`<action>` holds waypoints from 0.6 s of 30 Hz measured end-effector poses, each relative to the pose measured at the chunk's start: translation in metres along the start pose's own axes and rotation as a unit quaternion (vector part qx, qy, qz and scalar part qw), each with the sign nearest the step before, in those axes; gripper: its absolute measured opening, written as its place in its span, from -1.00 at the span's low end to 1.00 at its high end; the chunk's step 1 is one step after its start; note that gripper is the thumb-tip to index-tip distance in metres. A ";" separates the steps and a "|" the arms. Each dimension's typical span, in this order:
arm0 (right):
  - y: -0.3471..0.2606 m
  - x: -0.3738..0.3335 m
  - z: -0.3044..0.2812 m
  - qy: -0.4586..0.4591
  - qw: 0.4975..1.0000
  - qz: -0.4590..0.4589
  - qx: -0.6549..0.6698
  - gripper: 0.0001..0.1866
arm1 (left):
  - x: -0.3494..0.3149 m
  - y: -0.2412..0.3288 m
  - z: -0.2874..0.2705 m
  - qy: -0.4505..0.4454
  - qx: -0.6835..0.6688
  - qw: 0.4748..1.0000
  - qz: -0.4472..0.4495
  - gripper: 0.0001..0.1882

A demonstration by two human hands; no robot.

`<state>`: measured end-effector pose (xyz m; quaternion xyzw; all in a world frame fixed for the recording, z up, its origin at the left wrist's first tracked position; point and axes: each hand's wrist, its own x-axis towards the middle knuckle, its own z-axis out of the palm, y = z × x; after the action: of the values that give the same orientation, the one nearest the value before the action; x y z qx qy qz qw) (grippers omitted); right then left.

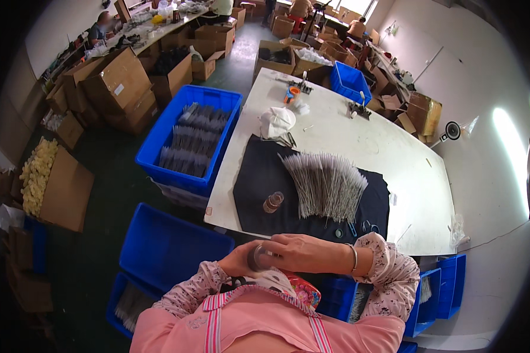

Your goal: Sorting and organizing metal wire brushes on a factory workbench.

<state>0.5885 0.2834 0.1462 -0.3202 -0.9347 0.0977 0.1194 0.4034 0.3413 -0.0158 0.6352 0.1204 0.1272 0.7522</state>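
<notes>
Round, dark-rimmed object [257, 257]: held before the person's chest, just short of the table's near edge; surface detail blurred. Left hand [237, 260] curls around its side; right hand [294, 253] bends its fingers over it. Beyond, a transparent jar [273, 202] sits left of thin, wiry, fanned sticks [327, 185] on dark cloth [256, 170]. White tabletop [418, 194] extends right. Blue plastic bin [174, 176] flanks its left edge. Far-left carton's white label [119, 89]: illegible.

small round dark-rimmed object [254, 259], partly hidden, between left hand [235, 261] and right hand [294, 252]
</notes>
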 end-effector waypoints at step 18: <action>-0.034 0.010 0.029 0.106 0.988 0.100 0.055 -0.42 | -0.040 -0.029 0.005 0.121 0.141 0.980 0.067 -0.16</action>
<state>0.5531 0.2603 0.1288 -0.4133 -0.8734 0.1255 0.2249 0.3691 0.3181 -0.0429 0.7217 0.1839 0.2350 0.6246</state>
